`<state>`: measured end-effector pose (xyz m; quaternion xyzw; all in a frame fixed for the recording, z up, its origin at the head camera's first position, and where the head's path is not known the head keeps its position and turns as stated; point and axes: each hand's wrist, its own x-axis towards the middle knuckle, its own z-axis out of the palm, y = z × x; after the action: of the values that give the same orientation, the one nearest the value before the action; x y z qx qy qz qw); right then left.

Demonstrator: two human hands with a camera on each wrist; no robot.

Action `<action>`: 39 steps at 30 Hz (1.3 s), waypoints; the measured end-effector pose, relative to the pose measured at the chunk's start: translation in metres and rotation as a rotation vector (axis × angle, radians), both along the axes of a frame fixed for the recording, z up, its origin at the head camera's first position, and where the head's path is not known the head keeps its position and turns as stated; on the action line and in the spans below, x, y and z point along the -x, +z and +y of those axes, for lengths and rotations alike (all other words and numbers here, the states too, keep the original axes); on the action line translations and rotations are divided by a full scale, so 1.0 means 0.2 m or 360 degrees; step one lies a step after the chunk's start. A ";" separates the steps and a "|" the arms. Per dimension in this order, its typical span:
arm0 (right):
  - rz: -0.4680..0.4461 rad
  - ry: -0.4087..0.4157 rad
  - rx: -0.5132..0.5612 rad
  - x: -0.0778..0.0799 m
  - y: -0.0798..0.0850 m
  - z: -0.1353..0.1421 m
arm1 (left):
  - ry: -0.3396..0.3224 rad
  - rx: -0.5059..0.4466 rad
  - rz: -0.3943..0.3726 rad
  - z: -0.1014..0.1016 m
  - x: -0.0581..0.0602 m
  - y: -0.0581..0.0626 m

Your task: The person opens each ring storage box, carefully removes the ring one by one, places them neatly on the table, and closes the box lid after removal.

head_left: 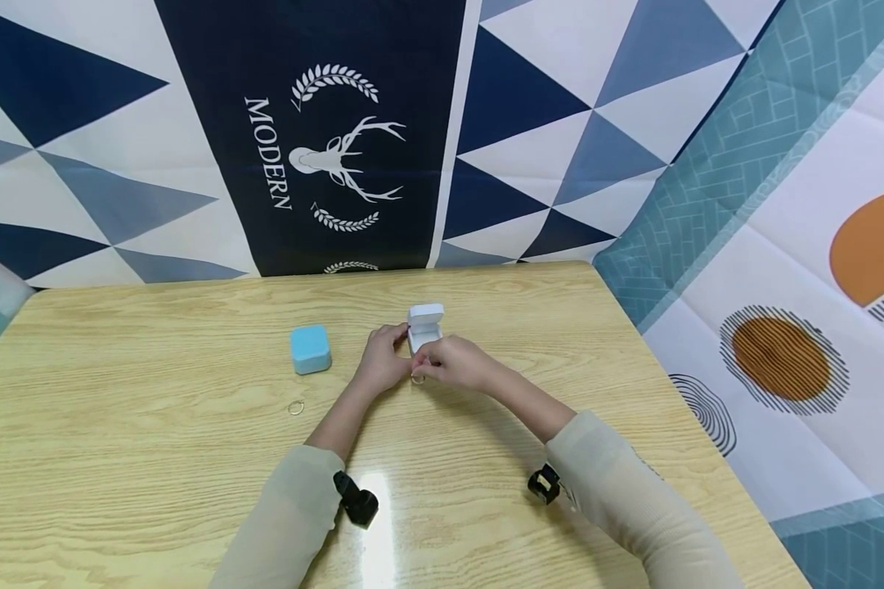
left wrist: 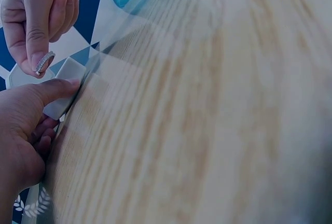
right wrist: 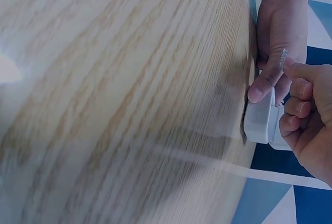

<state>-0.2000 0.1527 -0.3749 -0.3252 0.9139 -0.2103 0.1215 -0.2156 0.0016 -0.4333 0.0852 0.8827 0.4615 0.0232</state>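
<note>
A small white ring box [head_left: 425, 316] stands on the table with its lid raised. My left hand [head_left: 383, 358] grips the box's base, thumb along the near side and fingers around the other side, as the left wrist view shows. Between thumb and index finger, my right hand [head_left: 458, 362] pinches a ring set with small stones [left wrist: 45, 63]. The ring hangs just above the near edge of the box, close to the left thumb. The remaining right fingers are curled in toward the palm. Part of the box's inside is hidden behind the right hand.
A light blue box [head_left: 311, 349] with rounded corners sits to the left of the hands. Nearer the front lies another thin ring [head_left: 296, 414], flat on the wooden table [head_left: 154, 474]. A patterned cloth [head_left: 353, 49] hangs behind the far table edge.
</note>
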 end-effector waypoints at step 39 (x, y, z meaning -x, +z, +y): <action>0.0000 0.0054 -0.0035 -0.01 -0.01 -0.03 | 0.0004 0.0011 -0.0008 0.00 0.02 0.00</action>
<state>-0.1970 0.1476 -0.3777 -0.3393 0.9106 -0.1980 0.1286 -0.2189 0.0011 -0.4327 0.0830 0.8843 0.4588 0.0251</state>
